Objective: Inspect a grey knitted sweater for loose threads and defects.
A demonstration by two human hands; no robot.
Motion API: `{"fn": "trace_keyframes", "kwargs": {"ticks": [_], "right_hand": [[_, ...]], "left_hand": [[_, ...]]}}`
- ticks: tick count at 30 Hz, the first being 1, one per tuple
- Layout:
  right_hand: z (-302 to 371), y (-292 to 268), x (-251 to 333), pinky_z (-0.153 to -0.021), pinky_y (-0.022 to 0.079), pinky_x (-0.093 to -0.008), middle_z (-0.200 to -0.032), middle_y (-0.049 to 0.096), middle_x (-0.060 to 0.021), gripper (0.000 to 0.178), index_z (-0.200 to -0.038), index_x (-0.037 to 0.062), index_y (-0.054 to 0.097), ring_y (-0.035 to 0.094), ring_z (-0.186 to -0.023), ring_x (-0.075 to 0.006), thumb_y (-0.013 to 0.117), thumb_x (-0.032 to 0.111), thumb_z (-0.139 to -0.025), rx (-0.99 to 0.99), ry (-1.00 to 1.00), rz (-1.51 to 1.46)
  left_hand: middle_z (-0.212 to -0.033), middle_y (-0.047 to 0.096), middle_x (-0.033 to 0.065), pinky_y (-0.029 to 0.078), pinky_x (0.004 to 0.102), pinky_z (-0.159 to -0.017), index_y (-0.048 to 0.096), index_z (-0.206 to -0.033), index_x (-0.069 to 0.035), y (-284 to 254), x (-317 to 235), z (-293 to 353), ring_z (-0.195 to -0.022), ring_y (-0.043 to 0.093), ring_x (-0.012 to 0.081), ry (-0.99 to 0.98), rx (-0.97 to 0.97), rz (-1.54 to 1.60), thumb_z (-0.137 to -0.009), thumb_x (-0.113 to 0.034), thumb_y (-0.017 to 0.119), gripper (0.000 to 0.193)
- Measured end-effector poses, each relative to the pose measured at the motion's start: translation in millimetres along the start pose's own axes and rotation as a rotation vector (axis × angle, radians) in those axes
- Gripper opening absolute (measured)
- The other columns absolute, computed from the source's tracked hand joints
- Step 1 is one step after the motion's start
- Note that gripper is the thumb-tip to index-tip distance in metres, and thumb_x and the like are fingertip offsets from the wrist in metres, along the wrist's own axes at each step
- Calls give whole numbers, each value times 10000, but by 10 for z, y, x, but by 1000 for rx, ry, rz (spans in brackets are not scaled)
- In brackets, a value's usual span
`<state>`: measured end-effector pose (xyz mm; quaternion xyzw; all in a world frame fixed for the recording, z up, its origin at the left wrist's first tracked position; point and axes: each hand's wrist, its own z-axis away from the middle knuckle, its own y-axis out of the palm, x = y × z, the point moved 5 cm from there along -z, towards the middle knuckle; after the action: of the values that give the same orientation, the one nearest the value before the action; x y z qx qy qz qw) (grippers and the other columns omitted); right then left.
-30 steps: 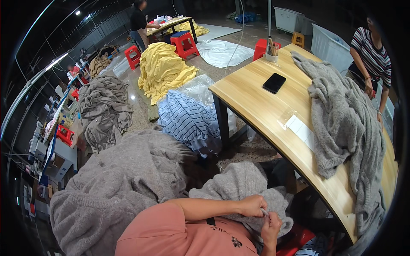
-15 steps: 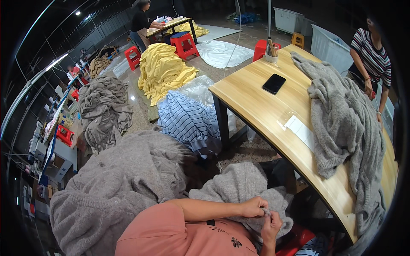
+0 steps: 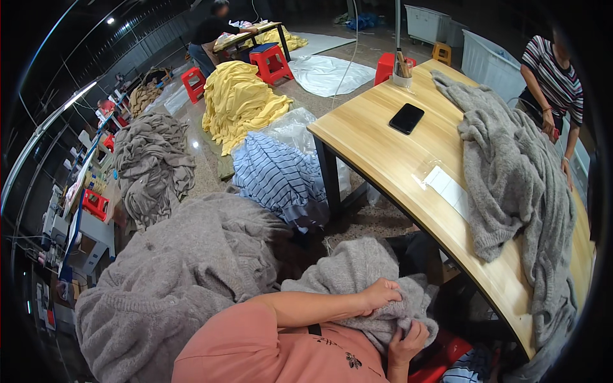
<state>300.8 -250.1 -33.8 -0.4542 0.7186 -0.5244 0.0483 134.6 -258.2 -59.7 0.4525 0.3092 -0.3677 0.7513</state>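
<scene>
A grey knit sweater (image 3: pixel 348 268) lies bunched across my lap. My left hand (image 3: pixel 381 295) is closed on its upper folds, the forearm crossing in from the left. Lower and slightly to the right, my right hand (image 3: pixel 409 343) grips the edge of the same sweater, fingers curled into the knit. A stretch of fabric lies between the two hands. Close on my left rises a big heap of grey sweaters (image 3: pixel 185 268), with a ribbed edge showing on top.
On my right stands a wooden table (image 3: pixel 364 134) with a black phone (image 3: pixel 407 119), a white card (image 3: pixel 447 191), a cup of tools (image 3: pixel 403 75) and grey knitwear (image 3: pixel 504 172). A co-worker (image 3: pixel 555 83) stands beyond it. Striped blue (image 3: pixel 278 175) and yellow garments (image 3: pixel 236 99) lie piled ahead.
My hands were close together, pinching one spot of the sweater. They have moved apart, the left up and away from the right, with more fabric showing between them.
</scene>
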Motion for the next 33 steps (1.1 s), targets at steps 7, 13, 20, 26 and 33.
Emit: {"fn": "trace_keyframes", "kwargs": {"ticks": [7, 13, 20, 26, 33], "right_hand": [[-79, 47, -393, -831, 395, -408, -931, 532, -195, 325, -950, -30, 539, 500, -901, -361, 457, -49, -635, -10, 198, -212], [-13, -26, -655, -724, 450, -258, -888, 580, -60, 193, -983, -29, 537, 557, -807, -134, 442, 41, -829, -300, 864, -1168], [-70, -46, -593, -653, 419, -197, -812, 565, -9, 193, -908, -10, 562, 516, -719, -61, 544, -44, -719, 14, 757, -1211], [-18, 104, -495, -629, 418, -208, -791, 559, -3, 216, -924, -21, 577, 513, -723, -85, 554, -61, -713, 148, 624, -824], [-362, -513, 195, -527, 427, -315, -780, 564, -121, 288, -897, -26, 594, 528, -618, -231, 534, -69, -619, -74, -290, -407]], "left_hand": [[-707, 581, 11, 440, 260, -621, 601, -719, -58, -94, -144, 38, -690, 538, 106, -58, -104, 102, -702, -30, 579, 40], [-769, 574, 60, 486, 310, -685, 545, -833, -47, -167, -187, 72, -765, 576, 173, -147, -270, 296, -694, 3, 563, 149], [-853, 586, 108, 501, 361, -741, 485, -985, 2, -257, -545, -53, -794, 600, 229, -87, -227, 403, -759, -12, 566, 241], [-842, 612, 105, 507, 337, -710, 554, -896, -7, -287, -573, -65, -766, 612, 201, -58, -169, 414, -794, -9, 517, 108], [-707, 605, 32, 475, 244, -599, 585, -772, -4, 143, -498, 68, -632, 569, 97, 123, -171, -46, -743, 4, 591, 31]]}}
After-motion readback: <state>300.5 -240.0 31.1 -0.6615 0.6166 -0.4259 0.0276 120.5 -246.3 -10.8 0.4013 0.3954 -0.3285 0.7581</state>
